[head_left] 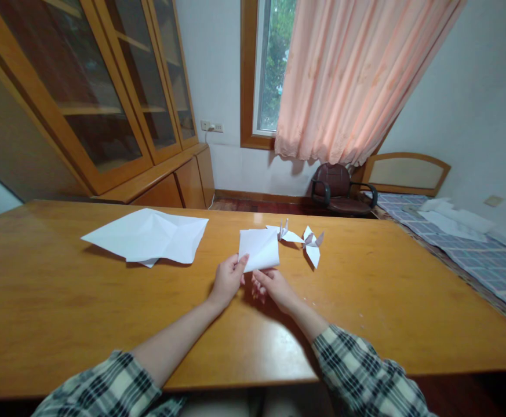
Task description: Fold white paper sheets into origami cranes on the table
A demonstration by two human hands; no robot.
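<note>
A folded square of white paper [259,249] is held up over the table, tilted toward me. My left hand [228,279] pinches its lower left corner, thumb on top. At the lower edge, my right hand [272,288] has its thumb and forefinger closed on the paper, the other fingers curled beneath. Just behind the square sits a folded paper crane [284,233], partly hidden by it. A second paper crane [312,245] stands to the right of the first, their wings almost touching.
Creased white sheets [157,237] lie at the left on the wooden table [105,313]. Small white scraps dot the table right of my right hand. Beyond are a glass-door cabinet [148,104], a brown armchair [337,188] and a bed [461,243] with papers on it.
</note>
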